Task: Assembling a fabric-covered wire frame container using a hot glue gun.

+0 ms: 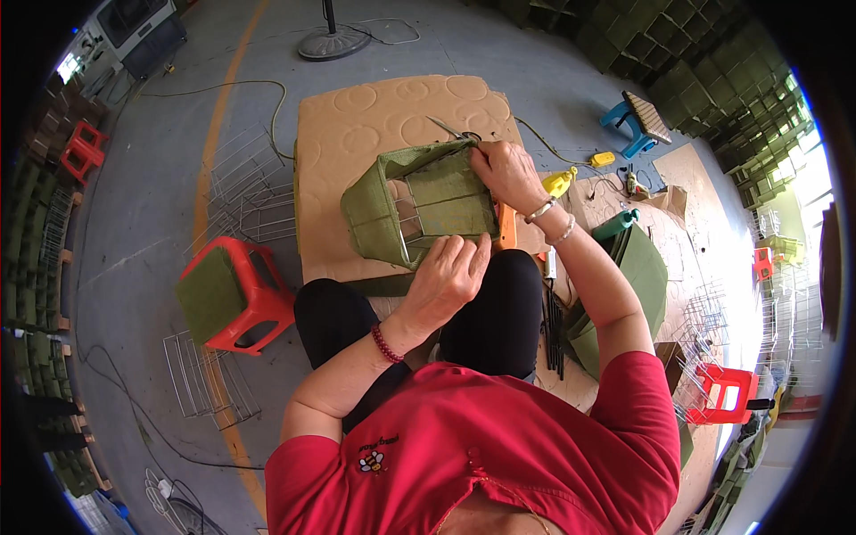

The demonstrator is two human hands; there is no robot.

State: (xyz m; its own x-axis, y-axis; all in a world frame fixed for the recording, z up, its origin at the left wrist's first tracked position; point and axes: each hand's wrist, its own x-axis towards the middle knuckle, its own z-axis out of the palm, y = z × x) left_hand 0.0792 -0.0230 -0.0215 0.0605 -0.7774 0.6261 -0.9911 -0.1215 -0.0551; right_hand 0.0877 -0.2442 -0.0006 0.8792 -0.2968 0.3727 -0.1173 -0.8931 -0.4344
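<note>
The left hand [441, 281] gripped the green box [367, 211] nearside, the right hand [514, 174] its far-right corner. Below it, the shirt [535, 432] bore lettering [379, 443].

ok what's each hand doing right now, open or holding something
Left hand: closed on the green fabric box, near edge.
Right hand: closed, pinching its far-right corner.
</note>
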